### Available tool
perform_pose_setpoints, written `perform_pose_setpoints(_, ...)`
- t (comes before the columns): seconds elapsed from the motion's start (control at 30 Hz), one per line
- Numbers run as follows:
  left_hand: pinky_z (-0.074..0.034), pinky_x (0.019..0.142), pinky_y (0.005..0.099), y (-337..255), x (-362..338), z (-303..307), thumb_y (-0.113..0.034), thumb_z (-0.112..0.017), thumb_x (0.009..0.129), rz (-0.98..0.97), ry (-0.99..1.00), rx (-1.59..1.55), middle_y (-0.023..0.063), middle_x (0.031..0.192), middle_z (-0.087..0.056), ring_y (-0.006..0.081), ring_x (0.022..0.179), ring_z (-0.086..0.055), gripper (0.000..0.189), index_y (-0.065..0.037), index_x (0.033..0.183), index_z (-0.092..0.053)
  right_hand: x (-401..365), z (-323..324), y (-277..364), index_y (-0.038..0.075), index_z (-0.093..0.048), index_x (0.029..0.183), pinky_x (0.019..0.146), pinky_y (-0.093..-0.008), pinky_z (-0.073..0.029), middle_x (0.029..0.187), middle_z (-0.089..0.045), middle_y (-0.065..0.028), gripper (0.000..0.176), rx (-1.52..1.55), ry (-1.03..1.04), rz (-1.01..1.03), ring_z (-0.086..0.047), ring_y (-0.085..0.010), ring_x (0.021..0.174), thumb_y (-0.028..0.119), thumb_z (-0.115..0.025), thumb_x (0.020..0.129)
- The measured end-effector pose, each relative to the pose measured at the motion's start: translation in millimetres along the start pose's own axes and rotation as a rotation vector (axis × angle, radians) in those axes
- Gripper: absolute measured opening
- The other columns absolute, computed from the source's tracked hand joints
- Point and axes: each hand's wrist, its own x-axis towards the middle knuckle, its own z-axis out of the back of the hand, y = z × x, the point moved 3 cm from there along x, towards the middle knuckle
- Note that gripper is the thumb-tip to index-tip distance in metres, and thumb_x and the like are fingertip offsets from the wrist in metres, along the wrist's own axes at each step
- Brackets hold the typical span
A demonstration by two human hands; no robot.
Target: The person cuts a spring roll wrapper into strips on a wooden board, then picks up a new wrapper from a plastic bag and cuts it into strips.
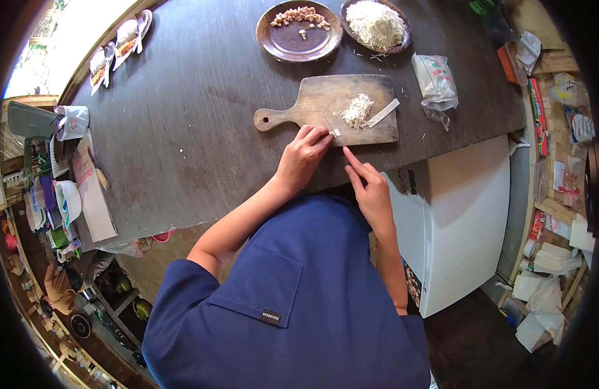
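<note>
My right hand (369, 185) grips a knife, its thin blade (332, 127) slanting across the near edge of a wooden cutting board (312, 97). My left hand (306, 154) rests at the same edge, fingers closed on a small pale piece (335, 133) beside the blade. Farther up the board lies a little heap of pale, thin shreds (358, 110). A flat whitish strip (384, 112) is to the right of that heap. The board's handle (268, 119) points left. Fingers hide most of the knife's handle.
Behind the board, a brown plate (293, 53) holds small tan chunks, and another dish (403, 44) carries a mound of pale shreds. A plastic bag (435, 81) lies to the right on the dark table (202, 129). Below the table's right edge stands a white appliance (471, 214).
</note>
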Motion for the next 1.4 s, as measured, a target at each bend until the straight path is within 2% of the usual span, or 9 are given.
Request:
perform_pose_setpoints(0.23,-0.059,0.09,0.0376,2.8,-0.3,-0.1,-0.002,-0.074,0.083,-0.03,-0.03,-0.017,0.007,0.111,-0.068,0.0274,0.107,-0.067,0.028,-0.002,0.111,-0.075,-8.0,-5.7,-3.7,0.028,-0.066,0.148,0.074,-0.0383,-0.049,0.08,-0.055,-0.0128,0.043,0.034,0.009,-0.091,-0.052,-0.0256,0.07,0.02,-0.068,0.106)
perform_pose_setpoints(0.3,-0.059,0.09,0.0374,4.5,-3.4,-2.9,-0.002,-0.074,0.083,-0.026,-0.043,-0.042,0.0068,0.111,-0.068,0.0274,0.106,-0.067,0.029,-0.002,0.112,-0.075,-7.5,-6.8,0.0,0.021,-0.065,0.149,0.075,-0.0321,-0.047,0.08,-0.053,-0.0095,0.043,0.044,0.005,-0.074,-0.048,-0.0182,0.074,0.015,-0.067,0.106)
perform_pose_setpoints(0.47,-0.06,0.09,0.0361,3.2,-6.5,-4.3,-0.003,-0.073,0.084,0.009,-0.044,-0.042,0.0067,0.112,-0.068,0.0268,0.108,-0.067,0.028,-0.002,0.112,-0.074,-13.3,-1.8,5.4,0.02,-0.065,0.149,0.075,-0.032,-0.047,0.08,-0.054,-0.0108,0.043,0.005,0.024,-0.086,-0.048,-0.0183,0.074,0.015,-0.068,0.106)
perform_pose_setpoints(0.53,-0.061,0.09,0.0343,3.5,-5.9,-5.7,-0.005,-0.069,0.085,-0.013,-0.041,-0.021,0.0073,0.114,-0.067,0.0256,0.112,-0.066,0.028,0.0,0.111,-0.073,-16.7,4.3,4.9,0.026,-0.067,0.147,0.073,-0.037,-0.049,0.08,-0.056,-0.0138,0.042,-0.084,0.022,-0.079,-0.052,-0.0247,0.07,0.019,-0.069,0.105)
perform_pose_setpoints(0.77,-0.061,0.092,0.0352,6.2,-5.6,-6.0,-0.006,-0.069,0.084,-0.04,-0.02,-0.001,0.0081,0.115,-0.067,0.0266,0.112,-0.066,0.029,0.0,0.113,-0.073,-5.0,-7.1,-14.3,0.023,-0.068,0.146,0.071,-0.0344,-0.048,0.079,-0.053,-0.0116,0.042,0.133,0.024,-0.101,-0.048,-0.0221,0.069,0.017,-0.07,0.104)
perform_pose_setpoints(0.83,-0.059,0.092,0.0361,5.7,-6.3,-5.9,-0.003,-0.074,0.083,-0.009,-0.035,-0.039,0.007,0.114,-0.069,0.0269,0.108,-0.067,0.029,-0.001,0.112,-0.075,3.4,-14.3,-10.0,0.023,-0.067,0.146,0.072,-0.0354,-0.048,0.08,-0.056,-0.0129,0.043,0.17,-0.017,-0.064,-0.051,-0.0228,0.07,0.018,-0.07,0.104)
perform_pose_setpoints(0.97,-0.059,0.092,0.0366,4.6,-6.0,-6.1,-0.004,-0.074,0.082,-0.007,-0.041,-0.022,0.0073,0.114,-0.069,0.0271,0.107,-0.067,0.029,-0.001,0.112,-0.075,2.5,-7.7,0.8,0.024,-0.067,0.146,0.072,-0.0375,-0.05,0.08,-0.058,-0.0144,0.043,0.028,0.009,-0.072,-0.053,-0.0228,0.068,0.017,-0.07,0.104)
perform_pose_setpoints(1.2,-0.06,0.093,0.0359,3.5,-6.5,-5.5,-0.004,-0.073,0.081,0.004,-0.03,-0.021,0.0078,0.115,-0.069,0.027,0.109,-0.067,0.03,-0.001,0.111,-0.075,2.0,-12.8,-12.9,0.026,-0.067,0.146,0.069,-0.0363,-0.047,0.075,-0.051,-0.0122,0.043,0.112,-0.005,-0.068,-0.048,-0.0198,0.066,0.017,-0.07,0.104)
perform_pose_setpoints(1.4,-0.06,0.093,0.0355,4.2,-7.0,-4.5,-0.004,-0.073,0.08,0.005,-0.047,-0.031,0.0076,0.117,-0.069,0.027,0.11,-0.067,0.032,-0.001,0.112,-0.075,-3.3,-9.1,0.2,0.025,-0.067,0.147,0.069,-0.0364,-0.048,0.075,-0.051,-0.0128,0.043,0.002,-0.019,-0.07,-0.048,-0.0193,0.066,0.017,-0.069,0.105)
